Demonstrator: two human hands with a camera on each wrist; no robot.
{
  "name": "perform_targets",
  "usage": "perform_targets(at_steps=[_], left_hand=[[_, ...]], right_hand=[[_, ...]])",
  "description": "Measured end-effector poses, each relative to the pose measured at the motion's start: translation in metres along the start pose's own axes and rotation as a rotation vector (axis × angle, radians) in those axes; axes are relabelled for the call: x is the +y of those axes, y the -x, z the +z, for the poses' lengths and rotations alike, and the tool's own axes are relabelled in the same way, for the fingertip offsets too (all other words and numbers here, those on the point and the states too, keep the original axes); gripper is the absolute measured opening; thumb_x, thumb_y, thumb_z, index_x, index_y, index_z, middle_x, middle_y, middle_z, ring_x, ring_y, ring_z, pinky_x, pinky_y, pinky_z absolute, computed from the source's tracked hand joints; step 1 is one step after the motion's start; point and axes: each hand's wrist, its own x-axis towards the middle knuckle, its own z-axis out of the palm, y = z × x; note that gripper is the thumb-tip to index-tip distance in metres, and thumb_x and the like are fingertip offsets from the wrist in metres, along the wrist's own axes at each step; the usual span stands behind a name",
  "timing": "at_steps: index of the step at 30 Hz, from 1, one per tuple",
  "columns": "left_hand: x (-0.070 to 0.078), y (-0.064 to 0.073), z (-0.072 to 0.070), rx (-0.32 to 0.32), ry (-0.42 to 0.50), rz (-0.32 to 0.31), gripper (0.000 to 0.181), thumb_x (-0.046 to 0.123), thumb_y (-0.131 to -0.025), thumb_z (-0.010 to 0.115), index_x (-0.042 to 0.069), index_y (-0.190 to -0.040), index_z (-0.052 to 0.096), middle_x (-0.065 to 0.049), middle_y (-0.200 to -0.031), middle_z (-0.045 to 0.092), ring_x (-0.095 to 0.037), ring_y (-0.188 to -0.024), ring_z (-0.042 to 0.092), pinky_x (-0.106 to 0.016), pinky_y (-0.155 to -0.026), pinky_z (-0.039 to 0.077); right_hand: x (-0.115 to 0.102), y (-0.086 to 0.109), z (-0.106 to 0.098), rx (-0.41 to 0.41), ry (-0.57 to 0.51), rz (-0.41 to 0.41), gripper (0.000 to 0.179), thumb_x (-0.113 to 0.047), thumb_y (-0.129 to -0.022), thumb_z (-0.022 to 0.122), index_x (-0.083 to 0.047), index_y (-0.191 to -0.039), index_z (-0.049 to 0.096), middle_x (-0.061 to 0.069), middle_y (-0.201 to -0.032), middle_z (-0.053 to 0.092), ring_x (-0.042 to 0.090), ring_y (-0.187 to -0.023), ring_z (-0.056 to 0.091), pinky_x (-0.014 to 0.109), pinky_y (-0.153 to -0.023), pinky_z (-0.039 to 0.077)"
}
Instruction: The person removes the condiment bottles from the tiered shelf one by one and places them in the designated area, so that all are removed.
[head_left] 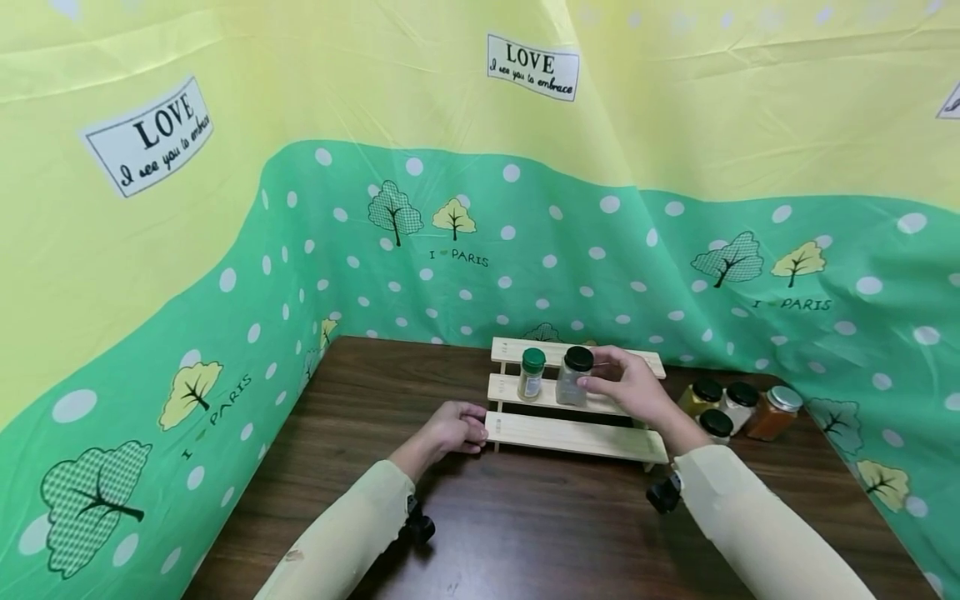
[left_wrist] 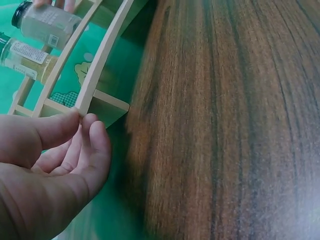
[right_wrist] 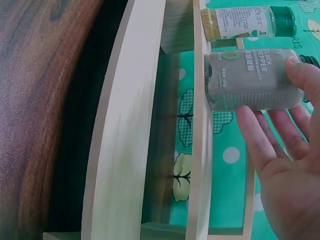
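Observation:
A three-tier wooden rack (head_left: pixel 577 439) stands on the dark table. My left hand (head_left: pixel 452 427) pinches the left end of its lowest step between thumb and fingers, plain in the left wrist view. On the middle step is a black-capped pepper jar (right_wrist: pixel 252 82) with grey powder. My right hand (head_left: pixel 630 387) grips that jar from its right side, thumb near the cap and fingers along the body. Just left of it, a green-capped spice jar (head_left: pixel 531 382) stands upright on the same step, with tan contents low inside (right_wrist: pixel 211 24).
Right of the rack, several spice jars stand in a group: a yellow one (head_left: pixel 696 403), a white one (head_left: pixel 738 410), a black-capped one (head_left: pixel 716 427) and a silver-capped reddish one (head_left: pixel 776 414). A green and yellow printed cloth (head_left: pixel 465 283) hangs behind and beside the wooden table (head_left: pixel 555 533).

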Motion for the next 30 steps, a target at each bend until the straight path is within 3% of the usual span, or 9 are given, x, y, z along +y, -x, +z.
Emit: perform_targets(at_steps=[13,25,30], left_hand=[[0.003,0.000,0.001,0.016,-0.017,-0.022,0.048,-0.014,-0.087,0.069,-0.008,-0.133,0.057,-0.013,-0.095,0.067,-0.022,-0.076,0.068,-0.033,-0.069,0.065],[0.000,0.000,0.002,0.015,0.001,-0.020,0.048,-0.014,-0.087,0.069,-0.008,-0.133,0.056,-0.012,-0.093,0.067,-0.020,-0.075,0.067,-0.029,-0.064,0.063],[0.001,0.000,0.002,0.020,-0.004,-0.013,0.049,-0.014,-0.087,0.068,-0.008,-0.134,0.056,-0.012,-0.095,0.067,-0.022,-0.077,0.068,-0.032,-0.068,0.065]], right_hand=[[0.000,0.002,-0.004,0.021,0.005,-0.022,0.058,-0.037,-0.088,0.082,-0.009,-0.135,0.061,0.013,-0.127,0.069,0.030,-0.116,0.066,0.029,-0.091,0.058],[-0.004,0.022,-0.038,0.050,0.045,-0.014,0.067,-0.035,-0.094,0.077,-0.004,-0.147,0.051,0.018,-0.134,0.060,0.038,-0.123,0.060,0.020,-0.083,0.058],[-0.005,0.031,-0.059,0.094,0.099,-0.030,0.062,-0.034,-0.094,0.077,-0.004,-0.144,0.054,0.018,-0.129,0.063,0.021,-0.113,0.063,0.018,-0.079,0.057]])
